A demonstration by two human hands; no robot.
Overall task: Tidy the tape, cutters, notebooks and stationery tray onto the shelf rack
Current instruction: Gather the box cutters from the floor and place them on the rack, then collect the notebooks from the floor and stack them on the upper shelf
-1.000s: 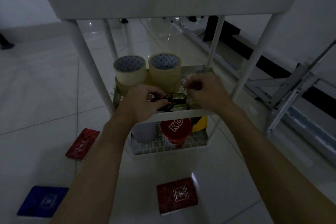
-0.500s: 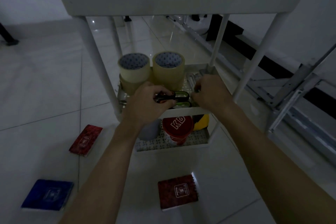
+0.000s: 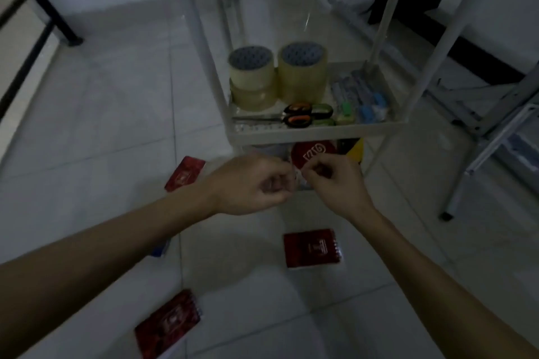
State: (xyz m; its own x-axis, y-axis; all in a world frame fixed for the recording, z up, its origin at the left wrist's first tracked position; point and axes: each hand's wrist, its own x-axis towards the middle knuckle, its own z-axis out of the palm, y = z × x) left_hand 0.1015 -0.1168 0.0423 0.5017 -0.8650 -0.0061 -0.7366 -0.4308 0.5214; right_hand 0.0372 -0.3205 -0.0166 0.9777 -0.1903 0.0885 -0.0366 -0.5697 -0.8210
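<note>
Both hands hang in front of the rack [image 3: 318, 134], below its middle shelf. The left hand [image 3: 250, 185] is curled into a loose fist and the right hand [image 3: 335, 181] has its fingers [image 3: 313, 167] pinched toward the left; whether anything small sits between them I cannot tell, since the light is dim and that spot is blurred. On the middle shelf the tape [image 3: 278, 76] stands at the far left, rolls stacked, probably so they take little room. The scissors [image 3: 294, 116] lie flat along the near edge just in front of the tape, handles toward the right, where they cannot roll off. To their right a clear tray [image 3: 360, 96] of cutters takes up the shelf's right side. So tape, cutters and tray look put away. The notebooks are still on the floor: a red one [image 3: 312, 248] near the right arm, another red one [image 3: 167, 323] nearest on the left, a third [image 3: 185, 173] just left of the rack's foot, and a blue one [image 3: 160, 249] mostly hidden behind the left forearm. On the bottom shelf a red tub [image 3: 313, 151] shows just past the hands. Picking up the notebooks looks like the remaining work.
</note>
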